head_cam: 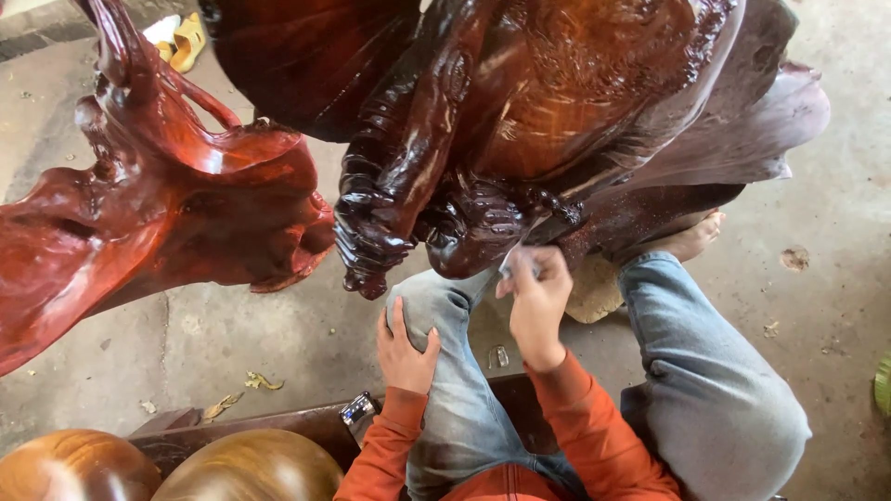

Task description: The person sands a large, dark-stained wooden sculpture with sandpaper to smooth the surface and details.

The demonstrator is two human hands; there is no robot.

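One large carved sculpture (520,121), dark red, glossy, judged heavy, rigid, slick; deep-cut detail likely fragile at edges. Right hand (536,301) below sculpture, grip closed on small pale abrasive scrap (513,263) pressed to carving's underside. Left hand (404,351) below sculpture, flat open on knee (436,311). Bare concrete floor (826,213) right of sculpture; second carving (158,213) crowding left.

A grey concrete floor (835,186) with stains and some dry leaves (243,391) lies in soft daylight, two round polished wooden pieces (167,468) stand at the lower left, and yellow sandals (186,39) rest far at the top.
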